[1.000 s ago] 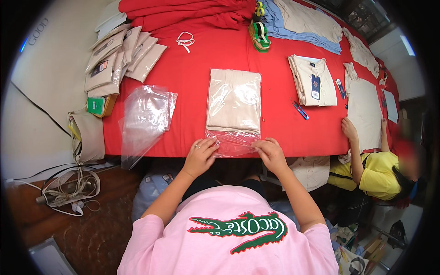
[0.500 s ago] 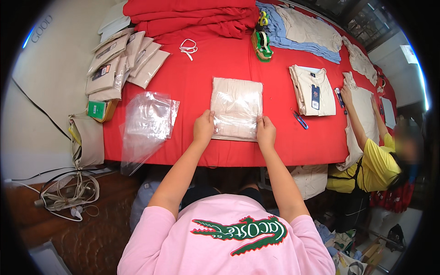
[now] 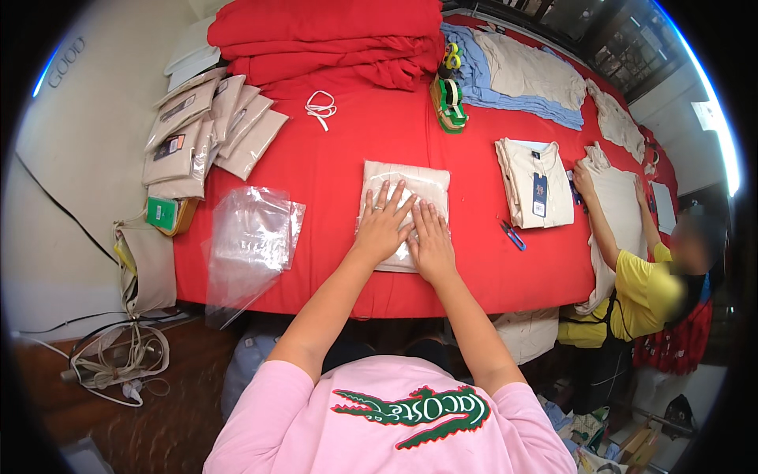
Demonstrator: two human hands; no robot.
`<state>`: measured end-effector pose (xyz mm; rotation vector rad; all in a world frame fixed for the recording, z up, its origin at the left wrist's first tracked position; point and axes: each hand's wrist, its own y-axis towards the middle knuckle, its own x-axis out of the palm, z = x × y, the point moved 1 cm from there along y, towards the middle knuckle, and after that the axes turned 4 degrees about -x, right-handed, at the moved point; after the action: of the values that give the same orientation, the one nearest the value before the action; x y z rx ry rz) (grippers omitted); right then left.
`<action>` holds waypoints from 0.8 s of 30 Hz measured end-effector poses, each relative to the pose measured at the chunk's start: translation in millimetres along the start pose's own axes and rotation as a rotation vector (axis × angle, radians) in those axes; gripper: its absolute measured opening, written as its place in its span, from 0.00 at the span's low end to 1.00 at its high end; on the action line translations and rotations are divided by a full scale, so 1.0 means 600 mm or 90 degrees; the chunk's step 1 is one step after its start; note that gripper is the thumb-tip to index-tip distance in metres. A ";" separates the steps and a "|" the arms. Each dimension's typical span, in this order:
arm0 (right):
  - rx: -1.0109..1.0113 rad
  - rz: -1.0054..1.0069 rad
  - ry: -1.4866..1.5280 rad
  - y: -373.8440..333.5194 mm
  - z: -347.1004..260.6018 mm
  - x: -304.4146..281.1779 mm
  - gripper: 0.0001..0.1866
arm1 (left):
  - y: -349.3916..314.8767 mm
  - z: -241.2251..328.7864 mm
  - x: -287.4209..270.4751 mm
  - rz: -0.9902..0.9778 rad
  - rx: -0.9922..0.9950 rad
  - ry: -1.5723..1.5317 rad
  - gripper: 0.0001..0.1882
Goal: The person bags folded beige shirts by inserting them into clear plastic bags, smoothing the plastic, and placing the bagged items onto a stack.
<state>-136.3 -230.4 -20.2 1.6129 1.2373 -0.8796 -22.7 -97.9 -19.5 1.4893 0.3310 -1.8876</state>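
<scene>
While the left hand (image 3: 383, 229) and right hand (image 3: 432, 246) lie flat-fingered, gripping nothing, glossy plastic (image 3: 433, 186) sheathes rectangular folded beige cloth (image 3: 385, 171) beneath.

Red cloth (image 3: 324, 39) is heaped at the back of the worktop (image 3: 521, 272), behind a loop of white cord (image 3: 321, 116); at the left wall, coiled cables (image 3: 151, 341) are bunched beneath a beige bag (image 3: 154, 276).

Bright light covers the red surface (image 3: 505, 276), glinting off the wrapped garment (image 3: 432, 183) by its near edge. A blue-white strip (image 3: 729, 162) glows beyond the bowed right edge.
</scene>
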 end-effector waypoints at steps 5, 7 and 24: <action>-0.010 -0.036 0.031 0.004 0.002 -0.005 0.41 | -0.006 -0.008 0.006 -0.008 -0.018 -0.024 0.35; 0.002 -0.039 0.050 -0.009 0.001 0.000 0.41 | -0.014 -0.005 0.012 -0.036 -0.024 -0.046 0.36; -0.013 -0.094 0.105 0.141 0.111 -0.048 0.44 | 0.028 -0.004 -0.021 -0.218 -0.148 -0.190 0.37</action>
<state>-62.5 -311.2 2.2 1.6206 1.4915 -0.8341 -8.7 -103.8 -4.8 1.0269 0.6728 -2.2145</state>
